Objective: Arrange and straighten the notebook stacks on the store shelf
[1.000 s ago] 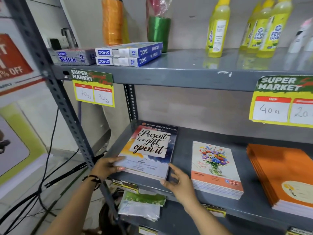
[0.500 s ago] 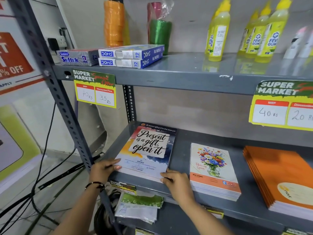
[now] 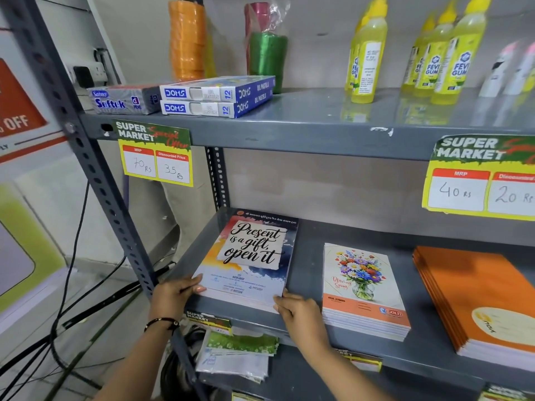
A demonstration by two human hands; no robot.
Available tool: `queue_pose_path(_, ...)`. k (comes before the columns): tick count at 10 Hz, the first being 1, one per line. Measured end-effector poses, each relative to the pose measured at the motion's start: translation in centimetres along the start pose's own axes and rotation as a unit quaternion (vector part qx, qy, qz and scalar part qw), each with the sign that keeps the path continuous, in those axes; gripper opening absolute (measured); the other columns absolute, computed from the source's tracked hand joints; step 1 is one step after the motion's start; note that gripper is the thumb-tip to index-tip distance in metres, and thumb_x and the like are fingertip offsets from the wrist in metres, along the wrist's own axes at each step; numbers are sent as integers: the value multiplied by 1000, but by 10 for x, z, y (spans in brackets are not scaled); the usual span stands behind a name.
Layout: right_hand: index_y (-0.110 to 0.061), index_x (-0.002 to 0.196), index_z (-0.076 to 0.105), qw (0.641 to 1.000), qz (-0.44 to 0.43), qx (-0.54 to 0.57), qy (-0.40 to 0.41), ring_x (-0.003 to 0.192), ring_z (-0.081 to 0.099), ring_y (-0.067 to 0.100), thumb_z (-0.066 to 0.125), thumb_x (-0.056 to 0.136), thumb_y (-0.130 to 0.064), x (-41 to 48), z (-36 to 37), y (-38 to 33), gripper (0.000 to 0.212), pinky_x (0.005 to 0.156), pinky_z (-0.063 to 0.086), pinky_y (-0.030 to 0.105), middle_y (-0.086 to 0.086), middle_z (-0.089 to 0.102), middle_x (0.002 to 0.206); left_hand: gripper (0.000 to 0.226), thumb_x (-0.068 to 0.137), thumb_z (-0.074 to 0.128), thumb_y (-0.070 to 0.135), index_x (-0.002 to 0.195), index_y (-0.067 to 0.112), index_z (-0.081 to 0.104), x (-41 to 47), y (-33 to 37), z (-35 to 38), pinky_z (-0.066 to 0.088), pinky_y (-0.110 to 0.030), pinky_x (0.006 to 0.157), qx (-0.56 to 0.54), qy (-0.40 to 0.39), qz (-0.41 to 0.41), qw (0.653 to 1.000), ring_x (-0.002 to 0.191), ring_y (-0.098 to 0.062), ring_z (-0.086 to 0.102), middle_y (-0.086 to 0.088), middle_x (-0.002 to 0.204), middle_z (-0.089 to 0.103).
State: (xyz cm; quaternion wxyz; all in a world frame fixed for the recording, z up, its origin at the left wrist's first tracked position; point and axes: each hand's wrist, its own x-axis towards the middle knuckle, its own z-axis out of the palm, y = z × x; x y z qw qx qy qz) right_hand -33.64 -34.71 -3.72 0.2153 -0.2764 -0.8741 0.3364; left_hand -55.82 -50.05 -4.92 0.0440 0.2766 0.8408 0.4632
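A stack of notebooks with a "Present is a gift, open it" cover [image 3: 249, 256] lies at the left end of the grey middle shelf [image 3: 307, 264]. My left hand [image 3: 173, 296] grips its front left corner, thumb on the cover. My right hand [image 3: 298, 314] presses against its front right corner, fingers curled at the edge. To the right lies a flower-cover notebook stack [image 3: 362, 290], and further right an orange notebook stack [image 3: 480, 299], slightly fanned.
The upper shelf [image 3: 318, 123] holds DOMS pastel boxes [image 3: 217, 96], a pen box [image 3: 121, 101], ribbon rolls [image 3: 266, 53] and yellow gum bottles [image 3: 367, 59]. Price tags [image 3: 156, 157] hang from shelf edges. A slotted upright post [image 3: 95, 175] stands left; cables [image 3: 72, 285] run behind. Packets [image 3: 240, 354] lie below.
My right hand slid from the shelf front onto the front right corner of the left stack. The stack now sits squarer between both hands. The view shifted slightly.
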Motion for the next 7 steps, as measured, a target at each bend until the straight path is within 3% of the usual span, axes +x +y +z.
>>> queue_pose_path(1,-6,110,64,1000,-13,-12,8,102,64,14,56,85,-3,-1,1,-1,26,91,36,7,11,67,116,29,69,74,-2,98,0,71,1,-1,0,32,16,75,-3,4,-2,1000,90,7,59,-24,114,66)
queue_pose_path(2,-5,105,66,1000,-25,-10,14,100,65,16,57,85,-2,-2,0,-3,23,96,43,17,12,69,111,30,70,74,-2,100,0,70,1,-1,1,31,17,75,-11,1,-12,1000,98,-9,58,-24,116,65)
queue_pose_path(3,-4,102,68,999,-34,-4,22,93,67,17,58,83,-1,-1,4,0,21,92,50,25,12,72,104,30,70,74,-1,100,0,70,2,-4,2,31,17,75,-15,2,-10,1000,96,-4,60,-24,115,65)
queue_pose_path(4,-1,96,69,999,-38,-7,24,88,68,20,57,82,3,-1,5,2,19,86,54,29,15,73,98,30,69,74,-2,98,0,70,2,-4,2,33,16,75,-11,4,-4,1000,87,16,59,-23,113,66)
queue_pose_path(5,3,88,67,999,-37,-19,18,82,68,27,54,82,4,-1,7,4,14,77,57,41,20,72,90,30,69,74,-4,98,-1,70,3,-8,4,32,16,77,-14,18,0,1000,105,-18,63,-25,115,65)
queue_pose_path(6,2,86,67,999,-30,-23,-1,78,67,27,53,83,1,0,3,2,14,74,57,44,20,71,85,30,68,75,-4,98,-2,70,-3,-1,2,32,15,79,2,11,22,1000,96,12,62,-26,112,66)
queue_pose_path(7,-7,108,64,1000,-22,0,11,104,62,21,57,85,-8,-4,-5,-1,25,100,46,31,12,67,115,37,72,75,10,108,6,68,-7,5,-1,38,-9,100,19,-12,-1,1000,114,-13,60,-18,125,61)
